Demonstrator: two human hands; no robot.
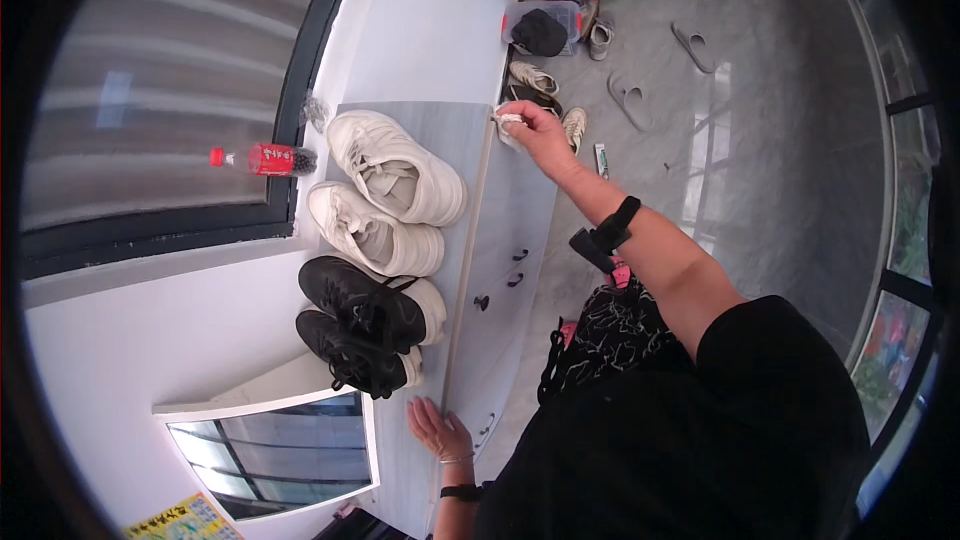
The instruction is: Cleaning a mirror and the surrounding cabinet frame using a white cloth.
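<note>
My right hand (534,136) pinches a crumpled white cloth or tissue (510,127) at the far front corner of a grey wood-grain cabinet (466,165). Lower in the view, my left hand (441,431) rests with fingers apart on the cabinet top, holding nothing, close to the black shoes. A pair of white sneakers (397,165) (375,231) and a pair of black sneakers with white soles (367,300) (356,360) stand side by side on the top, their heels towards the cabinet's front edge.
A red-labelled plastic bottle (271,160) stands on the window ledge. A framed mirror (277,457) is beyond my left hand. On the floor lie grey slippers (630,101), several shoes (534,77), a small tube or box (601,161) and a clear bin with a black cap (538,33) on it.
</note>
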